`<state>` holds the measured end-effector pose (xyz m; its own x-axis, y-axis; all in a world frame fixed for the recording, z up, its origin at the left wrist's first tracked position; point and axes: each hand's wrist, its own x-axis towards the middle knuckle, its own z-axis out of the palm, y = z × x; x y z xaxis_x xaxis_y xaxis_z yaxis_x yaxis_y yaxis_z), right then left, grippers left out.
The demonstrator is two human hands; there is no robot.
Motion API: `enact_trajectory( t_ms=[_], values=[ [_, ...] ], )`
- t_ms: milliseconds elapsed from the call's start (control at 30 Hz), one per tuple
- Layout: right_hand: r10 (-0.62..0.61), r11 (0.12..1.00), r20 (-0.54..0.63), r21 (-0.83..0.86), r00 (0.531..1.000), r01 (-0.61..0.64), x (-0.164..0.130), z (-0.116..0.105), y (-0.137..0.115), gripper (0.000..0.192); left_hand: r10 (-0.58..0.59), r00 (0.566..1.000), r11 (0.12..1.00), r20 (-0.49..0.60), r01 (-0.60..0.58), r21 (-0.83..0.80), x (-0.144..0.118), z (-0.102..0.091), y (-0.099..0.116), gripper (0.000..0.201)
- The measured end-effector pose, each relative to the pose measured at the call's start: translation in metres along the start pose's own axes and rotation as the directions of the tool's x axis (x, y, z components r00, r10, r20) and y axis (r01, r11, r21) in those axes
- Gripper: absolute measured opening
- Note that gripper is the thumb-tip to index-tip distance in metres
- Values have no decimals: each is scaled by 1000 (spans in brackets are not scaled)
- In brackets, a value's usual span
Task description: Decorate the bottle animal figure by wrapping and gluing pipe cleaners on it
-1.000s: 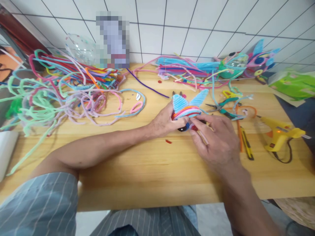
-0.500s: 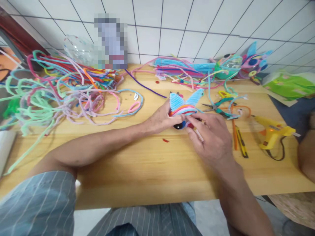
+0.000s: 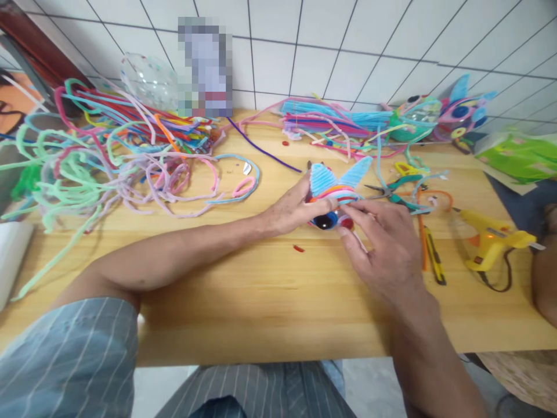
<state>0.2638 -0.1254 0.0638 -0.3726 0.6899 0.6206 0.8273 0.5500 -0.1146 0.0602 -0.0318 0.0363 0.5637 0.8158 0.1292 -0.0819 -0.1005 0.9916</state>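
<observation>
While your left hand (image 3: 289,212) grips the pipe-cleaner figure (image 3: 333,194) from its left side, your right hand (image 3: 383,249) pinches at its lower front, fingers closed on the red piece by the dark eye. It sits near the middle of the surface (image 3: 261,290). A clear round bowl (image 3: 145,81) stands at the back left behind tangled pipe cleaners (image 3: 108,157); its contents are hard to make out. Your fingers hide the figure's underside. Another person's arm (image 3: 546,278) is cut off at the right edge.
</observation>
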Motion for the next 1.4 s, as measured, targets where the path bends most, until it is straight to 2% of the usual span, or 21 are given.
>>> enact_trajectory(
  t_ms=[200,467,700,900,1067,1167,1267,1367,1400],
  values=[
    [13,1000,-7,-19,1000,-13,1,3,-1,42,64,998,997,21,-64,35,-3,-3,5,41],
    [16,999,-58,-48,998,-19,1,9,0,37,18,1000,999,13,-19,45,-2,-1,6,37],
    [22,999,-49,-22,999,-23,0,7,0,43,5,1000,999,-12,-5,37,1,-1,1,43],
    [197,980,-18,32,980,-196,-1,-2,-3,57,-12,1000,1000,-12,12,4,3,0,-3,49],
    [191,981,-18,49,982,-190,-1,-2,-5,55,-20,999,999,-25,21,38,1,1,0,47],
    [198,979,-26,54,980,-196,-1,1,-2,57,43,999,999,-15,-43,29,-2,-2,-3,50],
    [198,979,-34,48,980,-196,-2,4,2,56,184,982,981,-27,-183,60,-4,-6,-14,68],
    [230,968,-38,112,972,-225,-4,6,5,52,296,952,946,-74,-282,158,-3,-7,-31,111],
    [251,957,-40,157,967,-242,-4,6,6,51,308,948,937,-82,-287,201,-2,-7,-36,119]
  ],
)
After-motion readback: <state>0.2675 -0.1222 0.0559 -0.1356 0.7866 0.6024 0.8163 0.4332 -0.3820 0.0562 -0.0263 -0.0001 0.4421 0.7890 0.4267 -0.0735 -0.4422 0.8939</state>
